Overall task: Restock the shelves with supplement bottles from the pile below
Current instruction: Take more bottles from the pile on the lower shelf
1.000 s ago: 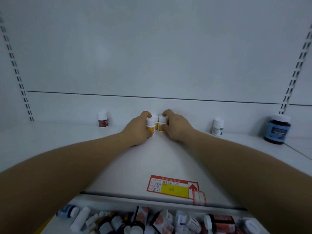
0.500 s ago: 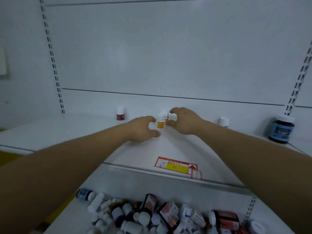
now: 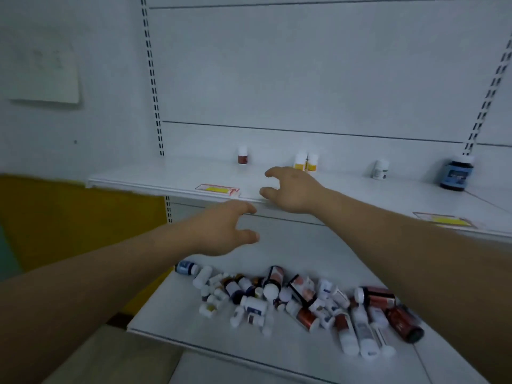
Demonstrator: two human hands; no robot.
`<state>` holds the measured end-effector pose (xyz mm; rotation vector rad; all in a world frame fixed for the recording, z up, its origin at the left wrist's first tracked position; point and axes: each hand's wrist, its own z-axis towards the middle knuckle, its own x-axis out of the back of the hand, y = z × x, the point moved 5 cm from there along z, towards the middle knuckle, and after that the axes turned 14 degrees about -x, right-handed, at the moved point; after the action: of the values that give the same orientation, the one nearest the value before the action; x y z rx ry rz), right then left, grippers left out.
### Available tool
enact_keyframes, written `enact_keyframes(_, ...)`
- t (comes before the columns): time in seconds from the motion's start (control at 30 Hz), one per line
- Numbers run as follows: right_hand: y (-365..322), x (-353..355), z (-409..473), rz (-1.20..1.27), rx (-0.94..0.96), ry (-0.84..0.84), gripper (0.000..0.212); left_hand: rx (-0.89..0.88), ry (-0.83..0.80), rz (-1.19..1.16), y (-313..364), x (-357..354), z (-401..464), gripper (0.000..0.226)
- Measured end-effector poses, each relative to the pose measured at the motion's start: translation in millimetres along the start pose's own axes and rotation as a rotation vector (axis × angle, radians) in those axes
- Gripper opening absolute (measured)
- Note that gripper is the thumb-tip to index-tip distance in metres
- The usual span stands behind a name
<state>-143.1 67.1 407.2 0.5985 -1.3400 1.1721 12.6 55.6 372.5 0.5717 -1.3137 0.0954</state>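
Lay heaped on the lower shelf (image 3: 171,309): the pile of bottles (image 3: 302,303), mostly on their sides, overlapping, white caps and red, dark and white bodies mixed. Looked small, stiff plastic and light, probably smooth and inclined to roll; best taken round the body with thumb and fingers, from the loose outer edge of the heap, since pulling one from the middle would likely send neighbours rolling toward the shelf lip. Hung above the pile, holding nothing: the left hand (image 3: 221,231), fingers spread and loosely bent. Hovered higher, over the front of the upper shelf (image 3: 138,180), likewise empty with fingers apart and loosely bent: the right hand (image 3: 293,189). Stood upright at the back of that shelf, touching each other: two yellow-labelled bottles (image 3: 306,162). Stood apart along the same back line: a red-labelled bottle (image 3: 243,155), a small white bottle (image 3: 380,169), a big dark jar (image 3: 456,174). Sat on the shelf front: a price tag (image 3: 217,189). Nothing between hands and pile.
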Motion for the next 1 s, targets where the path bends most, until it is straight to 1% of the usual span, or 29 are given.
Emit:
enact_keyframes(0.17,-34.5,-32.7,-49.8,-0.043,0.12,-0.045,0.056,0.069,-0.09,-0.064,-31.1,-53.8,-55.6,0.064)
enact_keyframes(0.23,-36.9,-50.4,-64.7,-0.041,0.134,-0.09,0.056,0.091,-0.13,-0.115,-44.0,-83.8,-68.4,0.057)
enact_keyframes(0.3,-30.0,-71.4,-70.7,-0.039,0.107,-0.154,0.057,0.109,-0.165,-0.174,-54.5,-113.4,-75.3,0.048)
enact_keyframes(0.33,-24.2,-83.1,-71.3,-0.041,0.084,-0.191,0.057,0.128,-0.187,-0.197,-60.1,-127.4,-77.0,0.049)
enact_keyframes(0.47,9.9,-135.7,-61.2,-0.01,-0.03,-0.327,0.057,0.231,-0.265,-0.241,-92.6,-180.1,-71.9,0.07)
enact_keyframes(0.57,35.9,-178.5,-46.7,-0.002,-0.091,-0.39,0.055,0.314,-0.294,-0.269,-117.8,-209.1,-57.1,0.073)
enact_keyframes(0.67,60.3,-224.9,-27.7,0.004,-0.107,-0.446,0.047,0.382,-0.29,-0.298,-143.3,-233.0,-36.1,0.072)
enact_keyframes(0.77,84.6,-276.0,-12.8,0.016,-0.125,-0.542,0.043,0.448,-0.275,-0.335,-171.6,-261.4,-14.6,0.072)
enact_keyframes(0.87,103.9,-329.7,-2.4,-0.05,-0.094,-0.603,0.052,0.499,-0.248,-0.358,-198.9,-292.4,4.4,0.072)
enact_keyframes(0.93,116.0,-365.0,2.4,-0.052,-0.127,-0.635,0.057,0.523,-0.221,-0.361,-215.8,-313.2,15.8,0.073)
enact_keyframes(1.0,125.4,-396.8,6.6,-0.055,-0.141,-0.645,0.056,0.532,-0.202,-0.344,-230.2,-333.0,27.2,0.073)
